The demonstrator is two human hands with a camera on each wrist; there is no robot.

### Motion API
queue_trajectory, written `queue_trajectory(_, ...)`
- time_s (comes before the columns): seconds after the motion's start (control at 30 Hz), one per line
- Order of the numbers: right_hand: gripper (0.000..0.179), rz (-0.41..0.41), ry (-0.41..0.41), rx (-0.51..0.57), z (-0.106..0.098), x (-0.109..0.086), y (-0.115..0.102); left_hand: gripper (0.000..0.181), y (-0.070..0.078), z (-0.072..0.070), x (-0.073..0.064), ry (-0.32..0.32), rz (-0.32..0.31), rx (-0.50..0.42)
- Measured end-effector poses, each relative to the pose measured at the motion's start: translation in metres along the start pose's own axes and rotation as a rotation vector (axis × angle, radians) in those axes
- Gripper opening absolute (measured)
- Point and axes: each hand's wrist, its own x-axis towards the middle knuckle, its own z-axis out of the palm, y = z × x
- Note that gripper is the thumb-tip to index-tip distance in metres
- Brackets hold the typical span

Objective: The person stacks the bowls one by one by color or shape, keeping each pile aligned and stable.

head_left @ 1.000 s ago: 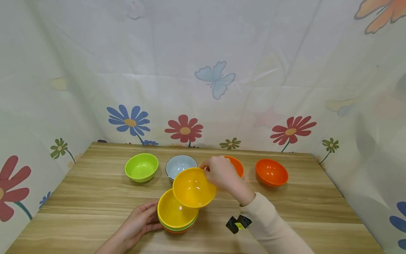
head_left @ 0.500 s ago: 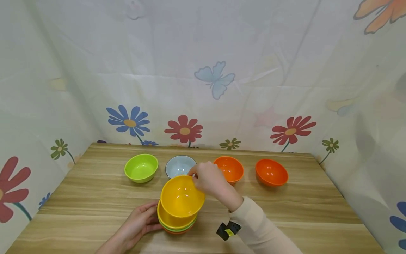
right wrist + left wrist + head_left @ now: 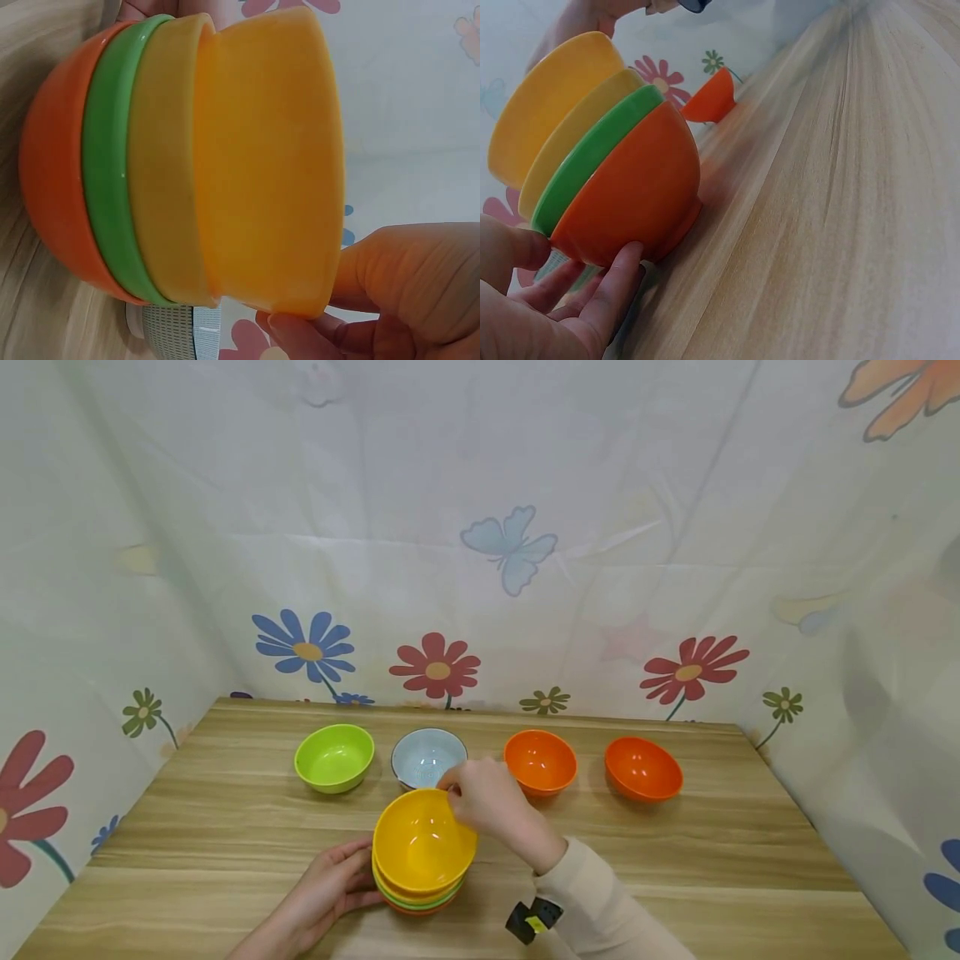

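My right hand (image 3: 491, 802) pinches a deep yellow bowl (image 3: 424, 839) by its far right rim, thumb and fingers on the edge. This bowl sits tilted partway inside a second yellow bowl (image 3: 165, 165), the top one of a stack. Beneath that one are a green bowl (image 3: 112, 157) and, at the bottom, an orange bowl (image 3: 641, 187) standing on the table. On the stack's left side, my left hand (image 3: 341, 881) holds it steady. The left wrist view shows the thumb at the rims and the fingertips against the orange bowl's side.
Along the back of the wooden table (image 3: 697, 860) stand a lime green bowl (image 3: 334, 758), a grey-blue bowl (image 3: 423, 756), an orange bowl (image 3: 540, 762) and a red-orange bowl (image 3: 643, 768). A flower-printed cloth (image 3: 570, 635) hangs behind and at both sides.
My right hand has brought the yellow bowl left and down, from above the stack's right side into its top. The left hand has stayed at the stack.
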Motion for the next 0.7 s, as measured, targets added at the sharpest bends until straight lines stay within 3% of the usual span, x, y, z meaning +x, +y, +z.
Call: queue_trajectory(0.7, 0.016, 0.012, -0.016, 0.025, 0.012, 0.002, 0.002, 0.057, -0.001, -0.002, 0.001, 0.013, -0.031, -0.01)
